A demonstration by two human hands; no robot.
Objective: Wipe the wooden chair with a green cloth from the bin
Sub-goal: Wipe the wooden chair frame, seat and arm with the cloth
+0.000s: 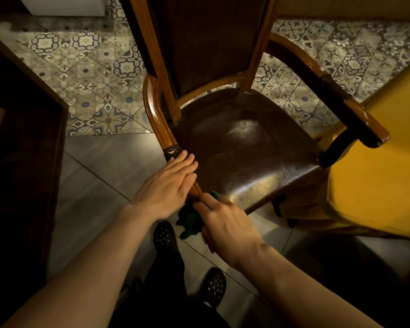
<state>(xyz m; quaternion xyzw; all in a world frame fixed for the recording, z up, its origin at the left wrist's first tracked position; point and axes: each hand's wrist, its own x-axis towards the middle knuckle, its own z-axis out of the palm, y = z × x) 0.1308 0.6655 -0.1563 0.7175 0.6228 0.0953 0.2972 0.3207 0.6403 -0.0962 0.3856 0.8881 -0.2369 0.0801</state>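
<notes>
The wooden chair [160,119] with a dark leather seat and back fills the middle of the view, its two armrests curving forward. My left hand [166,185] lies flat, fingers together, on the front part of the left armrest. Just below it my right hand [225,223] is closed around the green cloth [187,221], pressing it against the front end of that same armrest. Most of the cloth is bunched under my fingers; a crumpled end hangs down between my hands. The bin is not in view.
A yellow tablecloth [376,181] hangs close against the chair's right side, beside the right armrest [355,114]. Dark wooden furniture [21,143] stands to the left. Patterned and plain grey floor tiles [100,166] lie around; my black shoes [165,235] are below the hands.
</notes>
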